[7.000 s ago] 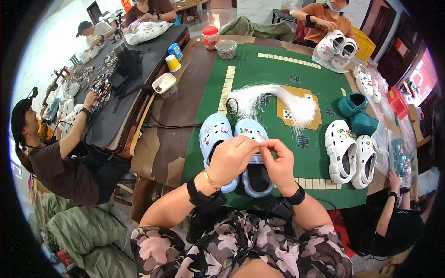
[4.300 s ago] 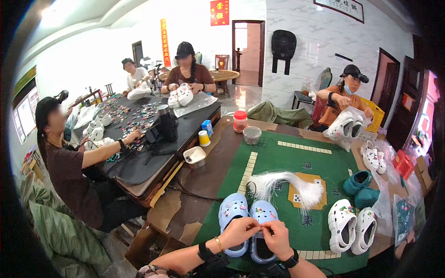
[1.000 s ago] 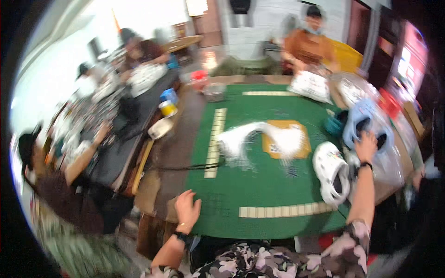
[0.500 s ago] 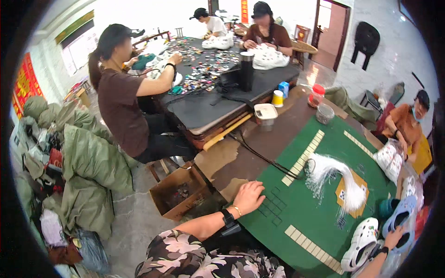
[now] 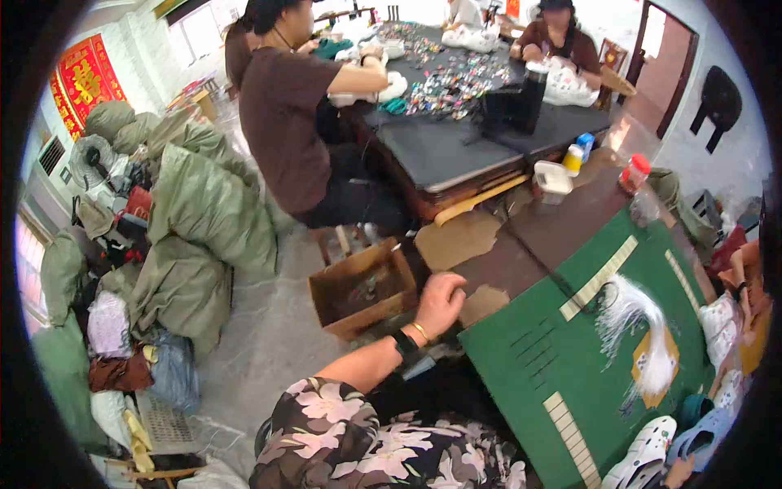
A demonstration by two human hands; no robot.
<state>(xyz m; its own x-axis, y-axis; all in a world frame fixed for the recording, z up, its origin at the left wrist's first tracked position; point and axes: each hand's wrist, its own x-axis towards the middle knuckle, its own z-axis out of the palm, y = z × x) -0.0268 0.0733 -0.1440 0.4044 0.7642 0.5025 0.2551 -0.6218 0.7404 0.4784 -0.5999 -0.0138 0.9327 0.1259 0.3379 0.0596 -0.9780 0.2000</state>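
Observation:
My left hand (image 5: 441,306) is off the left corner of the green table mat (image 5: 509,391), near the open cardboard box (image 5: 358,314). Its fingers are loosely bent, and I see nothing in them. At the lower right edge, my right hand (image 5: 679,472) grips the near end of a blue clog (image 5: 692,436); its fingers are partly hidden. Beside that shoe rests a white clog (image 5: 643,453) with small charms on it. A bundle of white plastic strands (image 5: 643,326) lies on the mat, partly over a tan diamond patch (image 5: 669,352).
Rows of pale tiles (image 5: 572,444) are printed on the mat. Past it are a white tub (image 5: 553,182), a red-lidded jar (image 5: 634,173) and a black-topped table (image 5: 440,155) with scattered charms, people working around it. Green sacks (image 5: 208,212) are heaped left. Another person sits at right.
The view has swung left, so the scene sits farther right. My left hand has moved off the mat toward the cardboard box. My right hand stays at the blue clog.

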